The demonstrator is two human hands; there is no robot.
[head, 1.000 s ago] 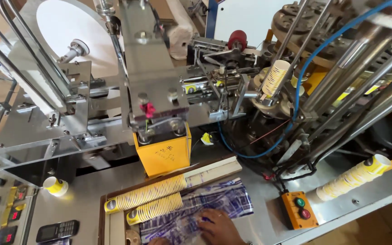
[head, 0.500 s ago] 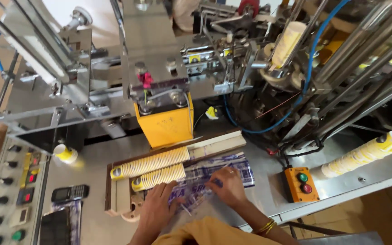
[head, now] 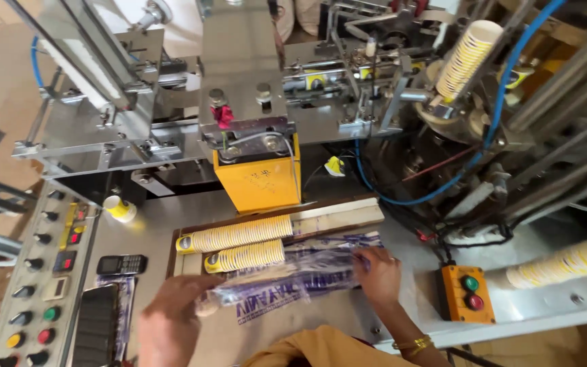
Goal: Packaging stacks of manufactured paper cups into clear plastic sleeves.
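1. The left hand [head: 171, 326], at the lower left of the frame, grips the near end of a clear printed sleeve [head: 293, 275]; its fingers are curled and pressed together around the plastic.
2. The right hand [head: 378, 275], at lower centre, lies on the far end of the sleeve. Its fingers are together, and the tips pinch or press the film edge; which of the two cannot be told.
3. The sleeve lies stretched between the two hands on the worktop [head: 402, 245], just below two cup stacks [head: 236, 238] that rest on their sides in a shallow tray [head: 338, 214].
4. Change from half a second ago: both hands then lay flat on the pile of sleeves. Now one sleeve is drawn out and held at both ends. Judged from this, a single sleeve is separated and under control.
5. Change from one second ago: only one hand was then in view at the bottom edge. Both are now in view.
6. The view has shifted downward, so the control panel [head: 42, 272] and phone [head: 121, 264] at the left now show more fully.
7. The yellow block [head: 256, 180], the button box [head: 468, 293] and the right-hand cup stack [head: 565, 261] show no change in place.
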